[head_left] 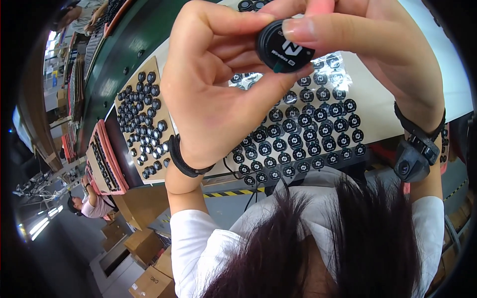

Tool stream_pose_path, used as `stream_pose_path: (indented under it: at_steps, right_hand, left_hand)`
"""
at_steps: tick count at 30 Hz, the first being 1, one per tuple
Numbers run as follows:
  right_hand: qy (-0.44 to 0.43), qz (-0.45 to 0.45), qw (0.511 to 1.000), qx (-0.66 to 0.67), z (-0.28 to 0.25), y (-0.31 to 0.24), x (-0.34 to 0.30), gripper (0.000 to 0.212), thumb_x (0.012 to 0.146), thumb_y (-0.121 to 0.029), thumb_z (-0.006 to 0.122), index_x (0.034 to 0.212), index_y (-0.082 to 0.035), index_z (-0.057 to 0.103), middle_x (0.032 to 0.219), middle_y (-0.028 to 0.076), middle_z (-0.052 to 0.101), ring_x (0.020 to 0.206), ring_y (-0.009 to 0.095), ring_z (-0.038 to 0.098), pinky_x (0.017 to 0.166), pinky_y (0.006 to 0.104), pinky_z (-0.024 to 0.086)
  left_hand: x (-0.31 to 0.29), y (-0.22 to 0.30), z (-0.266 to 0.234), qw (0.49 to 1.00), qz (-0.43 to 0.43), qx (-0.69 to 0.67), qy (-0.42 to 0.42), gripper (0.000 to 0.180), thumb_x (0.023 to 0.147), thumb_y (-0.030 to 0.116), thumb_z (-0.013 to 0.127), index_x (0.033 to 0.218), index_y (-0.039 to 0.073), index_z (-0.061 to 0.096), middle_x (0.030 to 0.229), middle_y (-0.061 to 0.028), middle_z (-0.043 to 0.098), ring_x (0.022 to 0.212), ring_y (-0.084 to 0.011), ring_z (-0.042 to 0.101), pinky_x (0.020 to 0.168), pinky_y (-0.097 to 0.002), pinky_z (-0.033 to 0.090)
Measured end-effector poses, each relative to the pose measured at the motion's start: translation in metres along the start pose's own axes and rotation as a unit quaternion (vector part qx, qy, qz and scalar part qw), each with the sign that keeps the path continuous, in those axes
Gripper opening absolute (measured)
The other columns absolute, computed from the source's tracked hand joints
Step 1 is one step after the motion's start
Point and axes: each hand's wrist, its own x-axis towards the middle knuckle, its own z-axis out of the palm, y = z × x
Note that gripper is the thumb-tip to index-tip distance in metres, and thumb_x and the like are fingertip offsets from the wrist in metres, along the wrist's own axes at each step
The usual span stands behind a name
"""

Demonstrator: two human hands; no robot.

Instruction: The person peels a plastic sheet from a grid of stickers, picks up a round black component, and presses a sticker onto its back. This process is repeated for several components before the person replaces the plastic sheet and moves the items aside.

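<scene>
A round black disc-shaped device (pixel 273 55) is held up between both hands over the bench. My left hand (pixel 208 94) grips its rim between fingers and thumb. On its face sits a round black sticker with a white logo, and a small green tab (pixel 283 66) shows at the lower edge. My right hand (pixel 377 44) has its thumb on the sticker face, while its other fingers are partly hidden behind the disc. Beneath the hands lies a glossy clear sheet of round black stickers (pixel 296 141) in rows.
Left of the sheet, a tan board (pixel 160 115) carries many small black round parts. Beyond it runs a green work surface (pixel 115 62). Pink-edged trays (pixel 119 171) stand farther left. Co-workers (pixel 97 204) and cardboard boxes (pixel 151 284) are in the background.
</scene>
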Motion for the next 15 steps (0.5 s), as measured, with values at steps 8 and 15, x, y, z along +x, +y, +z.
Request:
stream_pose_path:
  at_steps: [8, 15]
  right_hand:
    - [0.007, -0.047, 0.998, -0.047, -0.029, 0.01, -0.014, 0.013, 0.075, -0.007, 0.065, 0.078, 0.002, 0.055, 0.082, 0.012, 0.061, 0.094, 0.018, 0.056, 0.077, 0.025, 0.045]
    - [0.034, -0.052, 0.988, -0.139, -0.038, 0.017, -0.014, 0.014, 0.075, -0.007, 0.065, 0.08, 0.002, 0.055, 0.083, 0.012, 0.061, 0.094, 0.018, 0.056, 0.077, 0.0251, 0.045]
  left_hand:
    - [0.003, -0.009, -0.002, 0.995, 0.051, -0.087, -0.011, 0.042, 0.063, -0.014, 0.067, 0.096, -0.006, 0.043, 0.091, -0.0192, 0.059, 0.081, -0.0235, 0.062, 0.077, -0.0327, 0.053]
    - [0.002, -0.009, -0.003, 0.996, 0.016, -0.089, 0.026, 0.039, 0.062, -0.014, 0.066, 0.094, -0.006, 0.045, 0.087, -0.0183, 0.06, 0.08, -0.0227, 0.062, 0.075, -0.0311, 0.053]
